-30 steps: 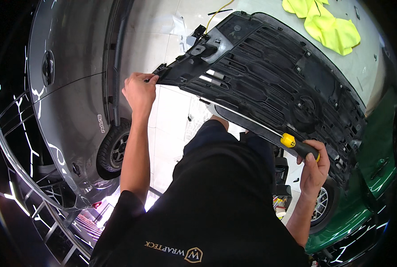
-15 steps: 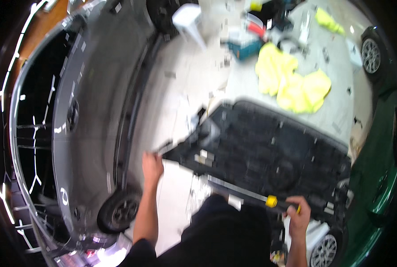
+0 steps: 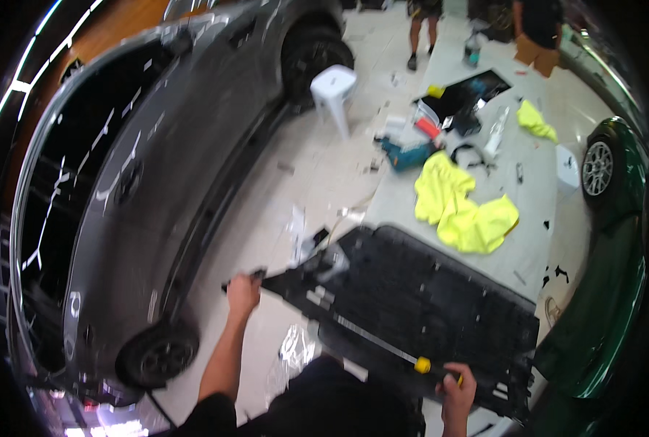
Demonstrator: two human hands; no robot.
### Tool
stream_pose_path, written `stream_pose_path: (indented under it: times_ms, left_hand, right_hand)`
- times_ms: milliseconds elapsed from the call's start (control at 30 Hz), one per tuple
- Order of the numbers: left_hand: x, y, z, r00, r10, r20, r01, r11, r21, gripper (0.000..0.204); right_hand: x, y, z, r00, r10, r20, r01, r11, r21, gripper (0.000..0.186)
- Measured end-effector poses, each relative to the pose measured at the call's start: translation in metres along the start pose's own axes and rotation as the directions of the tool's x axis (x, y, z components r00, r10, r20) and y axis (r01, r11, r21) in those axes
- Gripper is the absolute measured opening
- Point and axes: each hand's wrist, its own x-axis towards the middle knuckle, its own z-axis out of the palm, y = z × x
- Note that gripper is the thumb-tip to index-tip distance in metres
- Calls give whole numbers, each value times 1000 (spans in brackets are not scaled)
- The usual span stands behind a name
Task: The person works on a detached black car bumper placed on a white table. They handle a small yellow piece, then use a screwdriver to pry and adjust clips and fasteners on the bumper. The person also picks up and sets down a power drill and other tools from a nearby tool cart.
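A large black molded panel (image 3: 397,291), like a car's underbody cover, lies tilted in front of me, its far edge at the white worktable. My left hand (image 3: 243,293) is closed at the panel's pointed left corner; a short dark end sticks out beyond my fist. Along the near edge of the panel runs a long tool (image 3: 375,338) with a slim silver, ribbed-looking shaft and a yellow collar. My right hand (image 3: 457,392) is closed around its dark handle, close to the panel's near right edge. Whether these fingers also grip the panel is hidden.
Left stands a grey car (image 3: 171,146); right, a green car (image 3: 594,291). Yellow cloths (image 3: 477,226) and a teal power tool (image 3: 408,155) lie on the worktable (image 3: 390,197). A white stool (image 3: 333,87) stands by the grey car. Two people are at the far end.
My view has tilted up, bringing the far end of the worktable and two people into sight. In the picture, both hands and the panel sit lower, still held in the same way.
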Motion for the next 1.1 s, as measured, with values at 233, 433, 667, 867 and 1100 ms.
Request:
stream_pose_path:
  times_ms: [233, 433, 667, 867, 1100]
  left_hand:
    - [1, 8, -6, 983, -122, -136, 99, 981, -165, 23]
    - [-13, 32, -8, 984, -82, -158, 63, 991, -118, 15]
    - [-11, 34, 1, 985, -118, -123, 108, 991, -84, 13]
    - [-8, 35, -1, 990, -122, -77, 124, 992, 24, 13]
    - [-4, 35, -2, 988, -136, -75, 141, 988, 64, 15]
  right_hand:
    - [0, 22, -5, 997, -56, 48, 51, 994, 94, 32]
    - [-4, 25, -9, 999, -31, 40, 24, 984, 177, 29]
    - [1, 25, -14, 999, 13, 37, -18, 992, 128, 32]
    - [12, 24, -13, 998, 33, 51, -38, 995, 95, 37]
    - [21, 21, -13, 997, 48, 58, -53, 996, 78, 34]
